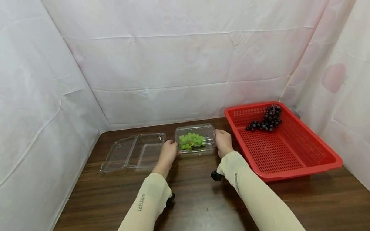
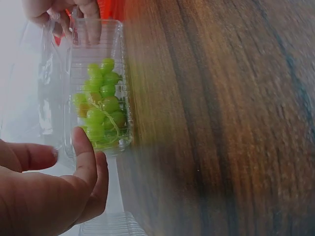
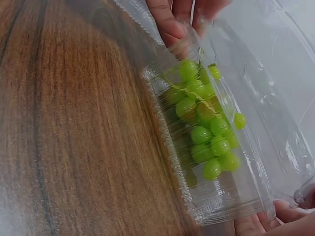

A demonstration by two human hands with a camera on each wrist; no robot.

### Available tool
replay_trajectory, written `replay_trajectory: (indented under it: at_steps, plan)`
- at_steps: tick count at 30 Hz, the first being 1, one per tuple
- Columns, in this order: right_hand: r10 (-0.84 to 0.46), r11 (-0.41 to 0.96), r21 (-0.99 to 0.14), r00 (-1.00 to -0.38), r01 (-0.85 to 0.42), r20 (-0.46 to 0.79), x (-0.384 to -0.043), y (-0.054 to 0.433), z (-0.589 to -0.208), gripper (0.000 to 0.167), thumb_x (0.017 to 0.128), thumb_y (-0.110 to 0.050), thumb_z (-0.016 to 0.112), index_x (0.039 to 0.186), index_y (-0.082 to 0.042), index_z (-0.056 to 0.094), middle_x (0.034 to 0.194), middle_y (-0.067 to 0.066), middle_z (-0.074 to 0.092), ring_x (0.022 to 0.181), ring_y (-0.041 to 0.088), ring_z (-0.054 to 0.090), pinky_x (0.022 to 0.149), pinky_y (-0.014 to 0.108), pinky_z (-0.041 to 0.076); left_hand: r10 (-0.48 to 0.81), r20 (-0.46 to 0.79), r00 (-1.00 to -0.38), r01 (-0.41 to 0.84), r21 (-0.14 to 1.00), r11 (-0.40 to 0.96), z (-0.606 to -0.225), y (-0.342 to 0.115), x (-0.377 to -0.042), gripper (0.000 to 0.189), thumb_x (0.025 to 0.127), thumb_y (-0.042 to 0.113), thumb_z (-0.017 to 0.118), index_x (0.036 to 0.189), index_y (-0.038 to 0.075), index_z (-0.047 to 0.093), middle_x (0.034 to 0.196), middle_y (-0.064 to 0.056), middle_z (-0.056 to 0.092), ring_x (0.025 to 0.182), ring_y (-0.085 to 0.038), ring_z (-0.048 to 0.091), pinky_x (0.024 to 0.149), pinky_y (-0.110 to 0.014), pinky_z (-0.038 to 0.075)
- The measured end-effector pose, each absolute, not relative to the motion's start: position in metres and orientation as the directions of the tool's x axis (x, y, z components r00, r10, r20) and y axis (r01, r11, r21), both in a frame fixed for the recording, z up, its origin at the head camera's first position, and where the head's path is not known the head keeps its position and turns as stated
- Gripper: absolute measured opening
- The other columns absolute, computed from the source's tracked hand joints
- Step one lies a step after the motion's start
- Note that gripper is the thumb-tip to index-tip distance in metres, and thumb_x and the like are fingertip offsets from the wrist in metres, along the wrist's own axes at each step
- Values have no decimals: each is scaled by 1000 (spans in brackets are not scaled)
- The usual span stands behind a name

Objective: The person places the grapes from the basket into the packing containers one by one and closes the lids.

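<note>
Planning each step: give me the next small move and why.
Probably swing the clear lid down over the green grapes in the clamshell: the lid looks raised, and the left hand and right hand are at the clamshell's ends.

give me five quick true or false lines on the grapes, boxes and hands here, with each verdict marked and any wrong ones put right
1. Green grapes lie in a clear box. True.
2. Both hands are at the same end of that box. False: the left hand is at one end and the right hand at the other.
3. Dark grapes lie in a red basket. True.
4. That basket stands to the left of both hands. False: it stands to their right.
5. A second clear container lies with its lid open, to the left of the left hand. True.
</note>
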State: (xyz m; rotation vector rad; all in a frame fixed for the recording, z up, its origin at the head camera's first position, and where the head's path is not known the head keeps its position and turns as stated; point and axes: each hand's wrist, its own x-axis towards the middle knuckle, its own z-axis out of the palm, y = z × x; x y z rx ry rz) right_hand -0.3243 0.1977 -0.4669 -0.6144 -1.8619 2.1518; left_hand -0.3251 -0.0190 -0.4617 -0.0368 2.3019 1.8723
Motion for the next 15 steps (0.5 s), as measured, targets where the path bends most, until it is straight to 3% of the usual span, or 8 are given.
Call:
replay_trajectory:
  at_steps: [4, 8, 10, 11, 13, 15]
  plan:
    - [416, -171, -981, -895, 96, -161, -321, 197, -467, 41, 103, -16, 44, 138, 2, 56, 136, 21, 55, 123, 33, 50, 104, 40, 40, 90, -155, -984, -132, 967, 219, -465, -20, -325, 51, 104, 12, 39, 153, -3, 31, 153, -25, 36, 107, -37, 64, 98, -47, 50]
    - [401, -153, -983, -903, 98, -152, -316, 199, -467, 46, 99, -12, 36, 139, 2, 55, 141, 18, 53, 128, 31, 47, 109, 41, 38, 108, -181, -978, -153, 963, 221, -467, -20, -326, 50, 103, 13, 42, 151, -2, 36, 140, -25, 50, 98, -33, 65, 92, -46, 54]
    - [395, -125, -985, -905, 119, -160, -313, 200, -467, 51, 95, -6, 33, 140, -2, 55, 129, 13, 58, 107, 26, 54, 93, 35, 44, 118, -202, -972, -172, 959, 224, -468, -20, -326, 51, 103, 14, 42, 151, -2, 35, 130, -25, 55, 88, -27, 64, 88, -44, 56]
    - [393, -112, -985, -905, 130, -163, -312, 201, -467, 55, 91, -3, 32, 141, -3, 56, 113, 11, 62, 92, 23, 55, 82, 32, 45, 124, -210, -970, -179, 958, 226, -468, -21, -326, 52, 103, 14, 42, 151, -3, 35, 125, -25, 57, 83, -24, 63, 86, -43, 57]
    - [392, -86, -985, -903, 152, -174, -310, 200, -466, 61, 86, 2, 31, 141, -6, 56, 84, 5, 56, 66, 17, 45, 63, 28, 39, 135, -225, -965, -194, 958, 209, -469, -21, -327, 52, 103, 14, 41, 152, -2, 33, 117, -25, 58, 78, -20, 60, 83, -41, 58]
    - [396, -56, -983, -900, 173, -181, -308, 199, -465, 63, 83, 3, 32, 141, -7, 56, 78, 1, 47, 59, 15, 33, 54, 29, 35, 142, -233, -962, -204, 960, 190, -468, -22, -328, 53, 103, 14, 42, 153, -2, 31, 112, -25, 60, 75, -19, 61, 80, -40, 58]
